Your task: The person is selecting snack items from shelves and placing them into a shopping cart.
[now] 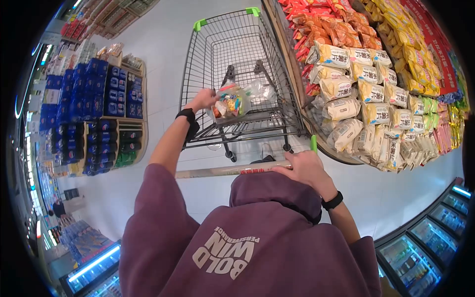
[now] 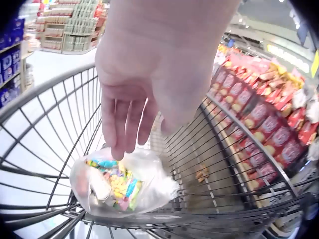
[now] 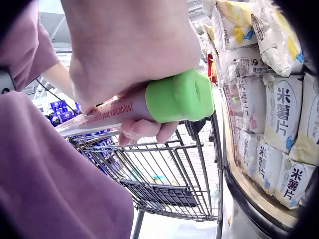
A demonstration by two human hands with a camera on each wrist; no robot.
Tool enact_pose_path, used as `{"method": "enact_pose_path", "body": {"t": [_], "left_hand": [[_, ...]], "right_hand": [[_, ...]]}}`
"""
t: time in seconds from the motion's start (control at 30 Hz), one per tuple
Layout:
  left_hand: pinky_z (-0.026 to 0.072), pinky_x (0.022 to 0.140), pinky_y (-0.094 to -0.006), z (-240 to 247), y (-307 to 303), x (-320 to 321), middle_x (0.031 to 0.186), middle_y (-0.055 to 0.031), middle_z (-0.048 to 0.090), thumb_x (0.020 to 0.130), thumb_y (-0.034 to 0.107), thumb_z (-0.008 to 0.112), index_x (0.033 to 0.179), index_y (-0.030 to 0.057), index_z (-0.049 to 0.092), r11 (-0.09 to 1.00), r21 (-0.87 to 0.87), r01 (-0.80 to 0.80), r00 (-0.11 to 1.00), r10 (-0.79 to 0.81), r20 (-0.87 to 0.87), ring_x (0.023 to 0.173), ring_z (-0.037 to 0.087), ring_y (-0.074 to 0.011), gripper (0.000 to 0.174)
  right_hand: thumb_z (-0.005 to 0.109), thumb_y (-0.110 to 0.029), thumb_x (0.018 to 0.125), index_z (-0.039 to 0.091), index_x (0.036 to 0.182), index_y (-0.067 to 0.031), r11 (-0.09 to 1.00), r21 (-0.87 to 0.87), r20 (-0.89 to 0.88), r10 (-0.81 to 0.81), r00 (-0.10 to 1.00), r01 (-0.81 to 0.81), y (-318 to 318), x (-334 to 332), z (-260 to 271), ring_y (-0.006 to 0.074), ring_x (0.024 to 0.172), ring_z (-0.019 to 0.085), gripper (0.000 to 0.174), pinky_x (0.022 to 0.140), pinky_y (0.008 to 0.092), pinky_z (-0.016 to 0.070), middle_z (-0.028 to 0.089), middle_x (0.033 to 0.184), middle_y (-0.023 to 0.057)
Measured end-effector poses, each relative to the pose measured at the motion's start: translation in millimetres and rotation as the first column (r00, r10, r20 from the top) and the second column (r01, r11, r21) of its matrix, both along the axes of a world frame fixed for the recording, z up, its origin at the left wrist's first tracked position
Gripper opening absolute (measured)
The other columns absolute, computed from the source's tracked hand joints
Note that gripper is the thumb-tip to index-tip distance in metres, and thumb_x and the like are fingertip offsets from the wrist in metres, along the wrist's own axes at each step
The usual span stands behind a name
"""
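A clear plastic bag [image 2: 149, 172] of colourful wrapped snacks lies in the shopping cart [image 1: 185, 64], near its handle end. Over the bag hangs my left hand [image 2: 134, 94], its fingers extended downward and loosely apart, holding nothing. In the head view the left hand [image 1: 203, 100] reaches in over the cart's left side, fingertips right at the bag [image 1: 230, 103]. My right hand [image 3: 134, 55] is curled round the cart handle [image 3: 107, 110], beside its green end cap [image 3: 182, 97]. From above, the right hand [image 1: 306, 171] sits at the handle's right end.
A display of white snack packs [image 1: 376, 114], with red and yellow bags behind, borders the cart's right side. Stacked blue drink packs [image 1: 89, 94] stand to the left. Glass-fronted coolers [image 1: 413, 252] run behind at the lower right.
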State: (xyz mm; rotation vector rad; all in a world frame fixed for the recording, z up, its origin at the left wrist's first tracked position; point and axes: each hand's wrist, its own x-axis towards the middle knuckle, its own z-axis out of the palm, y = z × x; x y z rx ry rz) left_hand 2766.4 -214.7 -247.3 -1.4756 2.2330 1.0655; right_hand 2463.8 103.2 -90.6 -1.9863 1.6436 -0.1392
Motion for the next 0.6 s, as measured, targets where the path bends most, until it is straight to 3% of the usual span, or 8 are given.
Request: {"method": "enact_pose_path", "body": {"t": [0.1, 0.13, 0.2, 0.3, 0.37, 0.43, 0.5, 0.6], "left_hand": [[0.0597, 0.064, -0.0349, -71, 3, -7, 0.079, -0.0183, 0.072, 0.092, 0.037, 0.059, 0.093, -0.0071, 0.071, 0.992, 0.102, 0.072, 0.995, -0.078, 0.059, 0.061, 0.072, -0.0244, 0.046], [0.0582, 0.079, -0.0425, -101, 9, -6, 0.086, -0.0209, 0.073, 0.092, 0.051, 0.056, 0.091, -0.0075, 0.072, 0.953, 0.281, -0.111, 0.992, 0.121, -0.018, 0.074, 0.073, -0.0305, 0.060], [0.0572, 0.079, -0.0416, -132, 17, -21, 0.093, -0.0178, 0.074, 0.093, 0.054, 0.052, 0.100, -0.0067, 0.071, 0.981, 0.171, -0.086, 0.988, 0.062, 0.140, 0.077, 0.073, -0.0299, 0.064], [0.0563, 0.081, -0.0389, -183, 24, -23, 0.102, -0.0149, 0.074, 0.094, 0.054, 0.048, 0.108, 0.0010, 0.072, 0.982, -0.006, 0.186, 0.946, -0.178, 0.272, 0.083, 0.073, -0.0294, 0.059], [0.0561, 0.081, -0.0380, -219, 14, -6, 0.106, -0.0142, 0.073, 0.094, 0.053, 0.049, 0.114, 0.0061, 0.072, 0.864, -0.061, 0.499, 0.842, -0.468, 0.267, 0.088, 0.072, -0.0299, 0.056], [0.0579, 0.078, -0.0400, -241, 8, -3, 0.112, -0.0136, 0.071, 0.093, 0.047, 0.052, 0.119, 0.0083, 0.068, 0.930, 0.009, 0.367, 0.909, -0.361, 0.207, 0.096, 0.071, -0.0299, 0.049], [0.0617, 0.072, -0.0443, -259, 5, -8, 0.119, -0.0127, 0.067, 0.091, 0.034, 0.059, 0.124, 0.0076, 0.062, 0.931, 0.214, -0.297, 0.942, 0.249, 0.227, 0.106, 0.068, -0.0291, 0.042], [0.0634, 0.067, -0.0496, -259, -4, -15, 0.123, -0.0117, 0.065, 0.089, 0.023, 0.063, 0.131, 0.0085, 0.055, 0.873, 0.322, -0.366, 0.910, 0.264, 0.318, 0.110, 0.067, -0.0309, 0.045]], "right_hand": [[0.064, -0.062, 0.086, 0.066, 0.076, -0.0040, 0.999, 0.016, -0.029, -0.050, 0.998, 0.050, -2, 2, 5, 0.0342, 0.058, 0.064, 0.059, 0.058, 0.0432, 0.0504, 0.060, 0.056, 0.0154], [0.064, -0.062, 0.086, 0.065, 0.075, -0.0043, 0.997, 0.036, -0.041, -0.060, 0.997, 0.062, -4, 4, 6, 0.0337, 0.058, 0.064, 0.059, 0.058, 0.0427, 0.0504, 0.060, 0.056, 0.0148], [0.064, -0.061, 0.086, 0.063, 0.074, -0.0046, 0.995, 0.038, -0.040, -0.089, 0.995, 0.091, -3, 8, 1, 0.0328, 0.058, 0.064, 0.058, 0.057, 0.0419, 0.0501, 0.061, 0.056, 0.0135], [0.064, -0.059, 0.087, 0.061, 0.072, -0.0053, 0.990, -0.010, -0.029, -0.141, 0.990, 0.141, 0, 9, -7, 0.0317, 0.057, 0.064, 0.056, 0.056, 0.0409, 0.0493, 0.062, 0.057, 0.0118], [0.064, -0.058, 0.088, 0.061, 0.072, -0.0059, 0.988, -0.026, -0.047, -0.156, 0.987, 0.155, 0, 9, -9, 0.0310, 0.057, 0.063, 0.055, 0.056, 0.0404, 0.0491, 0.062, 0.059, 0.0108], [0.063, -0.057, 0.089, 0.060, 0.072, -0.0066, 0.987, 0.014, -0.074, -0.156, 0.985, 0.158, -4, 9, -7, 0.0305, 0.056, 0.063, 0.053, 0.056, 0.0398, 0.0491, 0.062, 0.059, 0.0102], [0.062, -0.057, 0.089, 0.069, 0.082, -0.0055, 0.984, 0.074, -0.084, -0.156, 0.984, 0.162, -7, 9, -4, 0.0317, 0.059, 0.065, 0.052, 0.060, 0.0401, 0.0526, 0.064, 0.060, 0.0142], [0.064, -0.054, 0.089, 0.067, 0.077, -0.0066, 0.982, 0.061, -0.067, -0.173, 0.983, 0.177, -8, 10, -8, 0.0304, 0.058, 0.065, 0.049, 0.058, 0.0384, 0.0521, 0.063, 0.059, 0.0124]]}}
